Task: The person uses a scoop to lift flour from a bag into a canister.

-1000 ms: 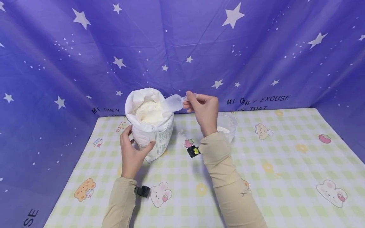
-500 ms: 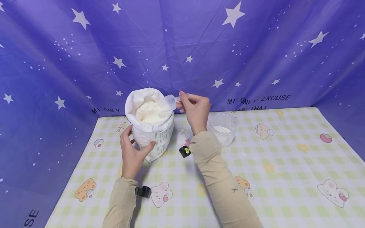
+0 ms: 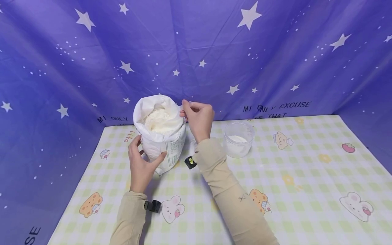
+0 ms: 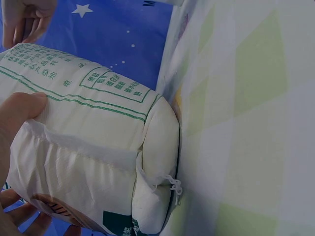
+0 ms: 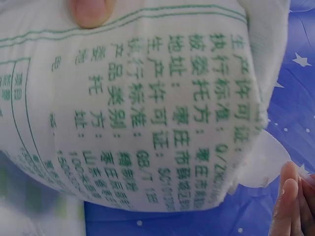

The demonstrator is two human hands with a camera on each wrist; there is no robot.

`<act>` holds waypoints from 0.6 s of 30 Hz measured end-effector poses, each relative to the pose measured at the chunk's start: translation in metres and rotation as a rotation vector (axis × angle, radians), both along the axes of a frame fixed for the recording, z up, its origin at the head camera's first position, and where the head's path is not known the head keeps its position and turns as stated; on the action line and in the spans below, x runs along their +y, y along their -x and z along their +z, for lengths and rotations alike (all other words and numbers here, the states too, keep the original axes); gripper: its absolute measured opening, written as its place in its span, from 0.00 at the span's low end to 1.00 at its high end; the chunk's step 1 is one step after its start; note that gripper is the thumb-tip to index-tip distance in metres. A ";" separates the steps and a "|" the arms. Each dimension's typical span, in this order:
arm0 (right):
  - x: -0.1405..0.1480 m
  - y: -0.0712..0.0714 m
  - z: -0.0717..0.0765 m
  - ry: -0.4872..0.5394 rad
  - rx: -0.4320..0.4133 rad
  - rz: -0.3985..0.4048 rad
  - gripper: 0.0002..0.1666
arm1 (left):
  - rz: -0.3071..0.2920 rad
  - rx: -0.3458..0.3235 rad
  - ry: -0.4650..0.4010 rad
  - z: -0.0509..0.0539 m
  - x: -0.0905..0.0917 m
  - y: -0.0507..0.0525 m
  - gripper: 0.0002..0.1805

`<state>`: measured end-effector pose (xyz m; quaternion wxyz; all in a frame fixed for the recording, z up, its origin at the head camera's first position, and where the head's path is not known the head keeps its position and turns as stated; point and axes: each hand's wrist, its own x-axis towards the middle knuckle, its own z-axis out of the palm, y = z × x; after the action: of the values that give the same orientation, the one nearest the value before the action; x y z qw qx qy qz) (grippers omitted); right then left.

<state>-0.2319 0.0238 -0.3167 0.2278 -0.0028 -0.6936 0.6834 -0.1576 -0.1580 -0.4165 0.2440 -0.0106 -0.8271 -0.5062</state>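
A white cloth bag [image 3: 176, 144] with green print stands at the back left, its rolled mouth showing pale powder [image 3: 158, 119]. My left hand [image 3: 142, 166] grips the bag's lower front, thumb on one side and fingers round the other; the left wrist view shows the thumb on the bag [image 4: 83, 118]. At the bag's right rim, my right hand [image 3: 199, 119] pinches the handle of a translucent scoop [image 5: 261, 164]. In the head view the scoop's bowl is hard to make out against the bag. A clear round tub [image 3: 239, 144] holding some white powder stands right of my right hand.
A green-and-white checked cloth [image 3: 306, 204] with cartoon prints covers the table. Behind it and at both sides hangs a blue curtain [image 3: 196, 41] with white stars. Black wrist cameras are strapped at my left sleeve [image 3: 130, 211] and right sleeve [image 3: 232, 190].
My right hand has moved left with the scoop, up to the bag's rim. The tub, partly hidden behind that arm before, shows fully now. My left hand and the bag have stayed put.
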 end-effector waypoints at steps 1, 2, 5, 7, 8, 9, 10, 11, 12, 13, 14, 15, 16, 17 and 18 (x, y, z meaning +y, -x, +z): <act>-0.001 0.001 0.000 0.001 -0.004 0.005 0.13 | 0.000 0.000 0.000 0.000 0.000 0.000 0.52; -0.003 0.003 -0.001 0.004 -0.008 0.010 0.13 | 0.000 0.000 -0.001 0.000 0.000 0.000 0.52; -0.006 0.005 -0.001 -0.001 -0.025 0.027 0.14 | 0.001 0.002 -0.001 0.000 -0.001 0.000 0.52; -0.008 0.005 -0.001 -0.009 -0.037 0.034 0.14 | 0.002 0.003 -0.001 0.000 0.000 0.000 0.52; -0.009 0.005 -0.001 -0.016 -0.045 0.037 0.14 | 0.002 0.004 0.000 0.000 0.000 0.000 0.52; -0.010 0.005 -0.001 -0.026 -0.051 0.040 0.14 | 0.002 0.005 0.002 0.000 0.000 0.000 0.52; -0.011 0.005 -0.001 -0.035 -0.054 0.045 0.14 | 0.002 0.005 0.002 0.000 0.000 -0.001 0.52; -0.012 0.005 -0.001 -0.046 -0.057 0.048 0.14 | 0.002 0.005 0.004 0.000 0.000 0.000 0.52; -0.013 0.005 -0.001 -0.056 -0.061 0.052 0.14 | 0.002 0.003 0.005 0.000 0.000 0.000 0.52; -0.014 0.005 -0.001 -0.067 -0.063 0.058 0.13 | 0.002 0.002 0.007 0.000 0.000 -0.001 0.52; -0.015 0.005 -0.001 -0.080 -0.067 0.063 0.13 | 0.002 0.000 0.007 0.000 0.000 0.000 0.52; -0.016 0.006 -0.001 -0.094 -0.071 0.068 0.14 | 0.002 -0.002 0.007 0.000 0.000 -0.001 0.52; -0.017 0.006 0.000 -0.105 -0.077 0.072 0.14 | 0.003 -0.003 0.006 0.000 0.000 -0.001 0.52; -0.018 0.006 0.000 -0.116 -0.085 0.075 0.14 | 0.003 -0.003 0.006 0.000 0.000 0.000 0.52; -0.019 0.006 0.000 -0.128 -0.092 0.079 0.14 | 0.003 -0.003 0.006 0.001 0.000 0.000 0.52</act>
<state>-0.2383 0.0046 -0.3168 0.1682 0.0076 -0.7451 0.6454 -0.1573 -0.1582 -0.4160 0.2434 -0.0095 -0.8290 -0.5035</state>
